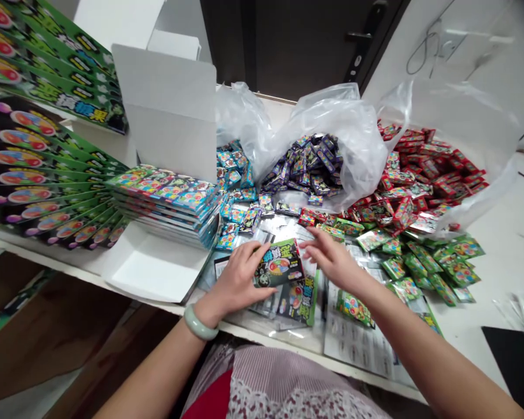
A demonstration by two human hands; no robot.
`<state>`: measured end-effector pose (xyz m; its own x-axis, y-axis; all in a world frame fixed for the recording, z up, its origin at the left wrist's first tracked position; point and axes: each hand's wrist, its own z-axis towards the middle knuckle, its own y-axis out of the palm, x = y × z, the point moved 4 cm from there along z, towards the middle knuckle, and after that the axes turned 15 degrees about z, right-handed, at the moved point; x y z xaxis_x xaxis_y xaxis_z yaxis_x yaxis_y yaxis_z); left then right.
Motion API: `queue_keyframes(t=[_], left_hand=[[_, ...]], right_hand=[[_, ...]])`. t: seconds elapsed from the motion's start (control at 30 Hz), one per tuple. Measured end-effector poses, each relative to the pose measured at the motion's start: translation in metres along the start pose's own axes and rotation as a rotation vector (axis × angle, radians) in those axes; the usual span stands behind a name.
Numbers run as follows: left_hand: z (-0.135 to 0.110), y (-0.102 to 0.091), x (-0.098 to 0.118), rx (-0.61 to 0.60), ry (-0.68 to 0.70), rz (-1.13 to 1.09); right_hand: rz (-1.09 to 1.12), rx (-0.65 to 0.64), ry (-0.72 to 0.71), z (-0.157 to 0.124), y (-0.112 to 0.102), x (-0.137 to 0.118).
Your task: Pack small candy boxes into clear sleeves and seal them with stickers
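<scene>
A white tabletop [502, 244] is covered with bright things. At its left end, a big fan of printed cards [39, 192] is spread out. Next to it, a white box [170, 110] is opened wide, and flat packs [170, 192] are piled in front of its raised flap. If this pile is bumped by an arm, it could be tipped over. Farther back, clear bags [364, 142] are opened too, and if one is tugged, more could be spilled. By the left hand [236, 276], a dark green pack [283, 262] is held near the front edge, pinched between thumb and fingers. If it is squeezed too hard, it could be bent. The right hand [334, 259] is held just beside the pack's other end, its fingers a bit spread; whether the pack is touched cannot be told. Smallest of all, red packets [449, 169], purple packets [308, 160], blue packets [231, 218] and green packets [423, 256] are heaped so close that colours could be mixed up
</scene>
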<state>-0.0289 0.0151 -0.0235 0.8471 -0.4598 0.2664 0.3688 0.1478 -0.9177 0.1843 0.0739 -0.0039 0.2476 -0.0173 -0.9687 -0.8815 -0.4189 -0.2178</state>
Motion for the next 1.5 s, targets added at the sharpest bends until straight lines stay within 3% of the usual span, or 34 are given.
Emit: queue_keyframes(t=[0.2, 0.33, 0.53, 0.63, 0.7, 0.8, 0.87, 0.97, 1.07, 1.27, 1.4, 1.5], left_hand=[[-0.001, 0.006, -0.003, -0.013, -0.011, 0.009], [0.0, 0.008, -0.002, -0.025, -0.001, 0.022], [0.0, 0.016, 0.008, -0.063, 0.014, -0.058], [-0.004, 0.011, 0.005, -0.07, -0.027, -0.062], [-0.006, 0.005, 0.001, -0.059, -0.041, -0.054], [-0.007, -0.003, -0.003, -0.036, -0.028, -0.066], [-0.006, -0.005, -0.003, -0.016, -0.032, -0.069], [-0.008, -0.001, -0.003, -0.013, -0.053, -0.051], [-0.011, 0.004, -0.007, -0.03, -0.074, -0.031], [-0.011, 0.001, -0.019, 0.009, -0.078, -0.025], [-0.007, 0.0, -0.019, 0.021, -0.075, -0.036], [-0.006, 0.0, -0.015, 0.028, -0.073, -0.036]], right_hand=[[0.063, 0.068, -0.013, -0.001, -0.004, 0.007], [0.123, 0.019, 0.069, -0.001, 0.005, 0.016], [0.111, 0.031, 0.065, -0.008, 0.02, 0.021], [0.207, 0.063, 0.009, 0.0, 0.002, 0.014], [0.102, 0.089, -0.06, 0.02, -0.023, 0.006], [-0.383, 0.184, -0.089, 0.071, -0.063, -0.005], [-0.543, 0.275, -0.083, 0.108, -0.082, -0.01], [-0.614, 0.323, -0.055, 0.152, -0.09, -0.005], [-0.624, 0.34, -0.017, 0.169, -0.085, 0.008], [-0.455, 0.366, -0.087, 0.141, -0.087, 0.011], [-0.182, 0.414, -0.1, 0.103, -0.087, 0.012], [0.072, 0.422, -0.042, 0.075, -0.074, 0.023]])
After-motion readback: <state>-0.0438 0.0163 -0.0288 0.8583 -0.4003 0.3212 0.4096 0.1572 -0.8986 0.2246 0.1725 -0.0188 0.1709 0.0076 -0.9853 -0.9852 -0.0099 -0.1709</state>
